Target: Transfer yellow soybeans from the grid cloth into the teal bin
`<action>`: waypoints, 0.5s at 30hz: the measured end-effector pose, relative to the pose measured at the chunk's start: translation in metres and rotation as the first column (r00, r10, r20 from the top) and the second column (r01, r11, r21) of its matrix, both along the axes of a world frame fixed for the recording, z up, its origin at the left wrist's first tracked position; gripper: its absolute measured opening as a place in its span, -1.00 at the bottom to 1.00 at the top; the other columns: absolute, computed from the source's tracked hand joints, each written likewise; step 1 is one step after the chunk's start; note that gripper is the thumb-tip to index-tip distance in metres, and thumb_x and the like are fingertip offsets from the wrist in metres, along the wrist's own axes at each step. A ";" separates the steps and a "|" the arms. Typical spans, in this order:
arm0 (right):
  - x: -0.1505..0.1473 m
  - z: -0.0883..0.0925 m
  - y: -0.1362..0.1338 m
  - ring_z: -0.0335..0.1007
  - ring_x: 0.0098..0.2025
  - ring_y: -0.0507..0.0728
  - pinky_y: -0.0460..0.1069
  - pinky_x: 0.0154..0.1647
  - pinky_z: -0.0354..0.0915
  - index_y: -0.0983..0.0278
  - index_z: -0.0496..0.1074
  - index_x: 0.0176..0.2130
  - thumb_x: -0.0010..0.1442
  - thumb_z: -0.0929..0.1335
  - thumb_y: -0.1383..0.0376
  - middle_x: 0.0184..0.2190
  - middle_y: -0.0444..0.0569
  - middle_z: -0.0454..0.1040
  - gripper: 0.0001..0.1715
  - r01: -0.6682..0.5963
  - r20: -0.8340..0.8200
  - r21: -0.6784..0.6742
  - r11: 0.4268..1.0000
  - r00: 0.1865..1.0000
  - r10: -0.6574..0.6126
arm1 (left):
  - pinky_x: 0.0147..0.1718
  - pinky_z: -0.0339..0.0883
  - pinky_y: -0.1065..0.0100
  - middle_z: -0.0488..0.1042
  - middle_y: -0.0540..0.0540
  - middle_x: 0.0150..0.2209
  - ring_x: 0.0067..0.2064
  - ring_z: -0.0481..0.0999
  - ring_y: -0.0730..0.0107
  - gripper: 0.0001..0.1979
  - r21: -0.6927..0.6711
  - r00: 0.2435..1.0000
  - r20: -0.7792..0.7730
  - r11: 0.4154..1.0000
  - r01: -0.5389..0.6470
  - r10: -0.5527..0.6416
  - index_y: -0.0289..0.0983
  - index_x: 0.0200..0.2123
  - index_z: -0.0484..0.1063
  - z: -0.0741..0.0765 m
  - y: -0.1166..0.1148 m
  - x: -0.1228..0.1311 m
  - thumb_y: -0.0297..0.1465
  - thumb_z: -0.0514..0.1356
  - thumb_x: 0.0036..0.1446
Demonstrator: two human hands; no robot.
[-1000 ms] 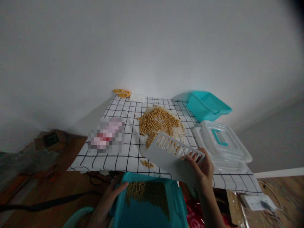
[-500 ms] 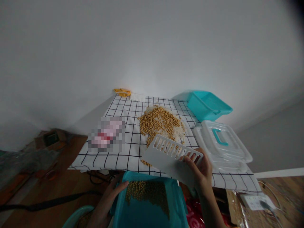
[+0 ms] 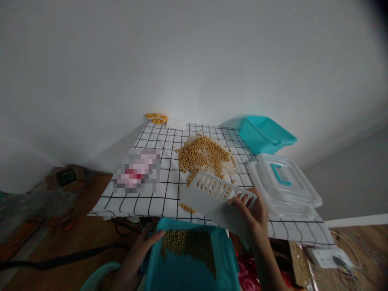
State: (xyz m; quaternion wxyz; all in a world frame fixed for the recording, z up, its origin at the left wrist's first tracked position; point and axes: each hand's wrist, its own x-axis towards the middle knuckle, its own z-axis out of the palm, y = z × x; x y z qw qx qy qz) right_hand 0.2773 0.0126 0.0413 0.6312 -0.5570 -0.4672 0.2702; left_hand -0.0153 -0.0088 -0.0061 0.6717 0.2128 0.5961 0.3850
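My right hand (image 3: 253,212) grips a white plastic board (image 3: 209,206) by its slotted edge, tilted above the near side of the table. Soybeans (image 3: 203,153) mixed with white grains lie heaped just beyond the board, and a few beans (image 3: 187,208) sit apart by its left corner. Below the table edge, a teal plastic bin (image 3: 178,270) holds more beans along its far side. My left hand (image 3: 148,242) is closed over the bin's left rim, thumb on top and the other fingers mostly hidden.
On the checked tablecloth (image 3: 163,178) stand a second teal bin (image 3: 266,133), stacked clear lids (image 3: 287,182), a blurred pink item (image 3: 136,171) and a yellow cloth (image 3: 157,118). A power strip (image 3: 330,257) lies at lower right. A green basin (image 3: 100,275) is at lower left.
The board and my right hand have shifted very slightly left. My left hand and the bin have stayed in place.
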 end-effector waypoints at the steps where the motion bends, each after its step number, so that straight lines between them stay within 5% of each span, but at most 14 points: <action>1: 0.000 0.000 0.000 0.21 -0.46 0.07 -0.02 -0.41 0.10 0.17 0.40 -0.38 0.28 0.50 0.12 -0.49 -0.21 0.32 -0.70 0.001 -0.002 -0.001 1.000 1.000 -0.001 | 0.30 0.43 -0.18 0.76 -0.22 0.11 0.28 0.59 -0.35 -0.60 -0.013 1.000 0.004 1.000 -0.009 0.009 -0.09 -0.10 0.71 0.001 0.000 0.000 -0.16 0.54 -0.05; 15: -0.001 -0.003 0.002 0.21 -0.46 0.07 -0.04 -0.43 0.13 0.18 0.44 -0.36 0.28 0.50 0.11 -0.48 -0.20 0.33 -0.72 -0.028 -0.023 -0.017 0.999 0.999 0.028 | 0.31 0.43 -0.14 0.77 -0.18 0.09 0.34 0.53 -0.34 -0.61 0.003 1.000 0.016 1.000 -0.008 0.008 -0.06 -0.11 0.70 0.008 0.003 0.001 -0.16 0.54 -0.06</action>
